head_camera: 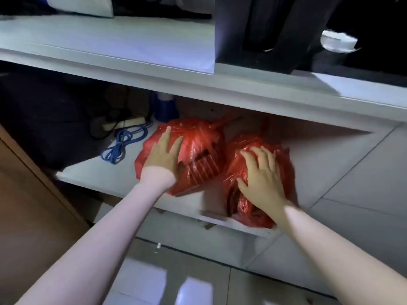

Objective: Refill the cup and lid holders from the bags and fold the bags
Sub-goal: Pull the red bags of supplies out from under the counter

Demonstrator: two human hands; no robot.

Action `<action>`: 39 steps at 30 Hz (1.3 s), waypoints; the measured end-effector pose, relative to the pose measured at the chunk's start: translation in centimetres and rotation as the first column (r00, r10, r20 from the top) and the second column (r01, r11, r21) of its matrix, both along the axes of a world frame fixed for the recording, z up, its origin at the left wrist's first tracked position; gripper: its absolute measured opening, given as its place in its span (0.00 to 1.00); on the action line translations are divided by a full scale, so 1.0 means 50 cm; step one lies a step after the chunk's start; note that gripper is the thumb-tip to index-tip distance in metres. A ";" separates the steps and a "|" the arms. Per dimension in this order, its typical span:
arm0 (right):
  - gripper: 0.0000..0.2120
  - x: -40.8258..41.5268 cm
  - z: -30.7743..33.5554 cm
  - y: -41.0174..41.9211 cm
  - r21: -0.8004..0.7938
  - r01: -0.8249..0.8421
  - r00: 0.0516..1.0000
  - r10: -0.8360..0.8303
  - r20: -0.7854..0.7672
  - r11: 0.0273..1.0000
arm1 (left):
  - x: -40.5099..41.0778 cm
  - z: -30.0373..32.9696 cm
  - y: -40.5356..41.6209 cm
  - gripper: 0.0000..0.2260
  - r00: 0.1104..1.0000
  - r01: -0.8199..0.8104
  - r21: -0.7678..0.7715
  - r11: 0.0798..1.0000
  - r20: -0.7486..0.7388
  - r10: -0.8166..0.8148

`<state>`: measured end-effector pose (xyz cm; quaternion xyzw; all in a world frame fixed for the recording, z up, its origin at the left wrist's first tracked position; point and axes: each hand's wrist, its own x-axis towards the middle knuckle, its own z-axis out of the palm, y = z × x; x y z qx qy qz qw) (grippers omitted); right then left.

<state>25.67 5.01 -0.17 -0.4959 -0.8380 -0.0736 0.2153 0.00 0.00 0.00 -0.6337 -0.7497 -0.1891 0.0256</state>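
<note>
Two bags are set side by side on the lower shelf (105, 172), the left bag (198, 150) farther in, the right bag (253, 205) nearer the edge. A hand is laid on each. A coiled cable (123, 144) lies left of them, a power strip (123, 123) behind it.

two glossy red bags: the left red bag (198, 150) shows pale stripes and dark bars through its film, the right red bag (259, 183) dark folds. far left, a blue cord (123, 144) coils on the white shelf (105, 172); behind stands a blue container (164, 108).
</note>
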 end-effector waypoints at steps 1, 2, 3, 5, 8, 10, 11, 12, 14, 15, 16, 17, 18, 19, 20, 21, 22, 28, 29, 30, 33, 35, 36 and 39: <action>0.38 0.002 -0.013 0.011 -0.064 0.024 1.000 -0.023 0.020 0.998 | 0.003 -0.014 0.017 0.33 0.999 0.027 0.006 1.000 -0.032 -0.027; 0.41 0.004 -0.023 0.020 -0.109 0.059 0.998 -0.056 0.030 0.992 | 0.006 -0.026 0.034 0.33 0.999 0.042 0.024 0.999 -0.035 -0.041; 0.42 0.005 -0.037 0.035 -0.149 0.084 0.996 -0.078 0.041 0.985 | 0.008 -0.039 0.054 0.33 0.999 0.045 0.040 0.998 -0.033 -0.043; 0.42 0.006 -0.062 0.056 -0.235 0.113 0.994 -0.112 0.019 0.965 | 0.019 -0.060 0.097 0.34 0.999 0.053 0.084 0.995 -0.003 -0.053; 0.39 0.010 -0.102 0.058 -0.293 0.099 0.994 -0.110 -0.019 0.951 | 0.037 -0.084 0.168 0.37 0.996 0.063 0.095 0.994 0.064 -0.069; 0.37 0.012 -0.127 0.051 -0.312 0.063 0.997 -0.070 -0.012 0.948 | 0.049 -0.100 0.213 0.39 0.994 0.063 0.059 0.996 0.083 -0.068; 0.36 0.014 -0.141 0.047 -0.317 0.049 0.998 -0.055 -0.011 0.947 | 0.052 -0.109 0.232 0.39 0.996 0.055 0.050 0.997 0.066 -0.059; 0.34 0.015 -0.152 0.040 -0.316 0.033 0.999 -0.035 -0.001 0.948 | 0.053 -0.119 0.248 0.40 0.999 0.033 0.050 0.998 0.027 -0.035; 0.29 0.020 -0.169 0.034 -0.261 -0.013 1.000 0.010 -0.014 0.965 | 0.051 -0.130 0.267 0.39 0.997 -0.039 0.053 0.998 -0.072 0.043; 0.26 0.019 -0.171 0.032 -0.225 -0.033 0.999 0.033 -0.004 0.974 | 0.052 -0.131 0.271 0.38 0.992 -0.062 0.038 0.997 -0.110 0.066; 0.23 0.018 -0.172 0.030 -0.218 -0.050 0.998 0.054 0.014 0.975 | 0.056 -0.128 0.274 0.36 0.988 -0.070 0.015 0.997 -0.137 0.072; 0.21 0.013 -0.173 0.028 -0.232 -0.056 0.998 0.064 0.028 0.971 | 0.062 -0.121 0.273 0.33 0.986 -0.062 -0.016 0.998 -0.156 0.059; 0.18 0.010 -0.171 0.025 -0.237 -0.046 0.998 0.053 0.021 0.971 | 0.068 -0.114 0.269 0.29 0.987 -0.048 -0.031 0.998 -0.158 0.043; 0.17 0.008 -0.166 0.023 -0.143 -0.051 0.989 0.069 0.128 0.988 | 0.073 -0.107 0.262 0.26 0.990 -0.034 -0.014 0.999 -0.140 0.032; 0.18 0.007 -0.156 0.023 -0.123 -0.049 0.984 0.069 0.164 0.991 | 0.076 -0.099 0.254 0.24 0.994 -0.022 0.016 1.000 -0.103 0.024; 0.19 0.007 -0.146 0.022 -0.126 -0.092 0.973 0.116 0.198 0.988 | 0.076 -0.091 0.244 0.23 0.998 -0.012 0.038 0.999 -0.055 0.014; 0.20 0.004 -0.135 0.015 -0.180 -0.107 0.968 0.144 0.205 0.978 | 0.076 -0.085 0.232 0.22 1.000 0.004 0.052 0.999 -0.019 -0.003; 0.21 -0.020 -0.057 -0.043 -0.375 0.009 0.991 0.041 0.124 0.927 | 0.092 -0.050 0.108 0.19 0.994 0.107 0.057 0.993 -0.044 -0.104; 0.20 -0.028 -0.038 -0.059 -0.381 -0.007 0.990 0.060 0.128 0.925 | 0.096 -0.037 0.090 0.17 0.994 0.092 0.044 0.995 -0.056 -0.090; 0.19 -0.034 -0.019 -0.074 -0.385 -0.028 0.990 0.078 0.116 0.922 | 0.097 -0.022 0.072 0.15 0.996 0.070 0.010 0.998 -0.063 -0.069; 0.16 -0.033 0.047 -0.118 -0.419 -0.087 0.991 0.122 0.059 0.904 | 0.087 0.035 0.024 0.14 0.996 0.024 -0.126 0.992 -0.077 -0.034; 0.14 -0.029 0.094 -0.152 -0.418 -0.127 0.989 0.149 0.019 0.900 | 0.081 0.079 -0.017 0.16 0.989 0.067 -0.183 0.981 -0.116 -0.089; 0.13 -0.027 0.116 -0.172 -0.425 -0.131 0.989 0.150 0.012 0.896 | 0.083 0.100 -0.042 0.16 0.980 0.095 -0.220 0.971 -0.152 -0.130; 0.13 -0.011 0.169 -0.239 -0.508 -0.127 0.989 0.150 0.005 0.852 | 0.092 0.148 -0.130 0.11 0.974 0.113 -0.342 0.933 -0.150 -0.173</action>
